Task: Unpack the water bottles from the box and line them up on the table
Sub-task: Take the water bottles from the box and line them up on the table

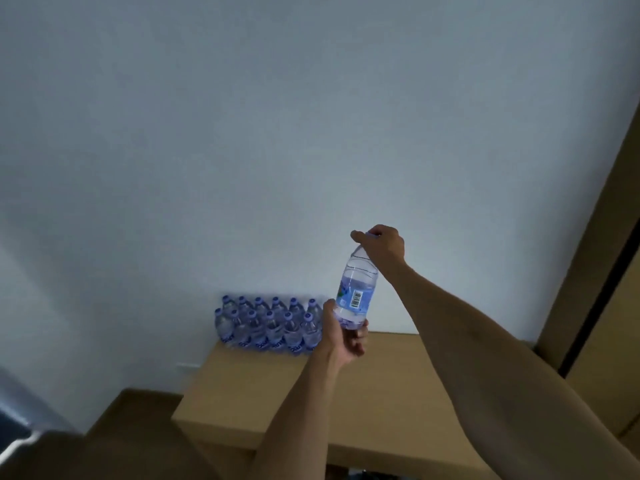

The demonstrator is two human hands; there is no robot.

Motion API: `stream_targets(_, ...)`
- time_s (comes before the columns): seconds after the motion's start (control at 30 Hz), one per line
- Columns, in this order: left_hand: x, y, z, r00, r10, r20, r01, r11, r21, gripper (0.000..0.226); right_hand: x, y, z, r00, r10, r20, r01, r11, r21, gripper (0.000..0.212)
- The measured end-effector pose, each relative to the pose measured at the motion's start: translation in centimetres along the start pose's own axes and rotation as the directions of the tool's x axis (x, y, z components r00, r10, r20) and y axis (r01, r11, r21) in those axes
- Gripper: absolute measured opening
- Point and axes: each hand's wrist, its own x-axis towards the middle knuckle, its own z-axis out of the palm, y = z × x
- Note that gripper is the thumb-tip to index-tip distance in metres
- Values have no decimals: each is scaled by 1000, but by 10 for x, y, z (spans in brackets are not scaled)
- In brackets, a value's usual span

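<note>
A full water bottle (356, 292) is held above the tabletop (381, 382), pinched at the cap by the right hand (382, 245) and gripped at the base by the left hand (341, 336). It is judged heavy, thin-walled and slippery, so support under the base is advised. Twelve bottles (268, 327) are already lined up by the wall.

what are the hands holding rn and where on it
One water bottle, held by both hands: the right hand grips its cap end, the left hand grips its base.
</note>
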Motion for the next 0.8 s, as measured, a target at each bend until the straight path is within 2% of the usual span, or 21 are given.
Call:
stream_targets(0.07,0,-3,-9,999,-46,15,46,999,-13,76,-3,-6,16,996,-22,90,24,999,-24,18)
stream_targets(0.17,0,-10,-13,999,-30,38,33,995,-89,83,-1,-12,34,976,-17,215,21,1000,-17,21)
stream_targets(0.27,6,-14,-8,998,35,-43,-42,984,-174,78,5,-18,43,957,-74,279,109,988,-112,16)
stream_targets(0.33,11,-10,-5,977,140,-161,-177,953,-246,68,8,-22,46,953,-151,265,190,973,-129,10)
stream_targets(0.4,18,-1,-5,941,214,-261,-286,916,-281,61,13,-24,47,954,-206,217,244,956,-164,14)
stream_targets(0.5,25,8,-4,920,248,-303,-340,890,-305,54,24,-22,42,958,-224,181,269,920,-285,27)
stream_targets(0.6,31,2,-7,949,207,-236,-272,918,-288,64,33,-8,40,960,-199,197,264,876,-403,22)
stream_targets(0.67,35,-4,-10,962,169,-217,-229,928,-295,73,37,2,44,951,-162,265,266,866,-424,16)
stream_targets(0.73,40,-12,-16,972,122,-203,-182,934,-308,75,40,9,49,931,-117,345,258,880,-398,17)
stream_targets(0.8,46,-20,-28,977,48,-208,-110,949,-296,76,44,15,54,894,-105,435,309,847,-432,20)
